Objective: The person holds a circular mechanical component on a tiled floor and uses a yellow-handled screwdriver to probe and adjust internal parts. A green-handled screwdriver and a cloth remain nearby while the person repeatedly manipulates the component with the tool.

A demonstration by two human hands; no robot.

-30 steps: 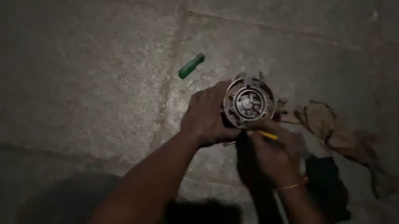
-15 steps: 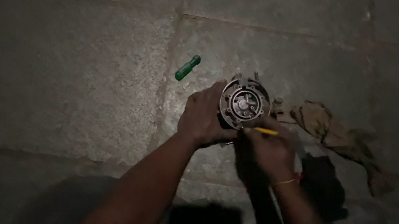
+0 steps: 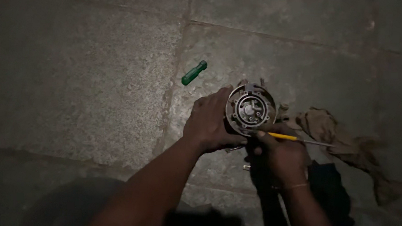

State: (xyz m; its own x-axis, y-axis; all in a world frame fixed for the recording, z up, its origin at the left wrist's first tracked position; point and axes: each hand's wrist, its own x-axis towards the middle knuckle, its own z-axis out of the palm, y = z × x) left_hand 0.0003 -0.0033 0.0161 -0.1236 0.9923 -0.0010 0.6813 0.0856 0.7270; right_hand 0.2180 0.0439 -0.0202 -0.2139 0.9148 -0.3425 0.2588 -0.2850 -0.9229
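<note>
1. The right hand is pinching a thin yellow-handled tool, fingers closed around its handle; the metal shaft is pointing out to the right.
2. The left hand is wrapping its fingers around the side of a round metal part, gripping it firmly and holding it face up just above the stone floor.
3. The two hands are meeting at the part's lower edge, so the step in hand looks like picking or prying at the rim while the part is being steadied.
4. A next move would call for a firm left grip and careful aim.
5. A green screwdriver handle is lying apart on the floor; a brown rag is lying to the right.
</note>
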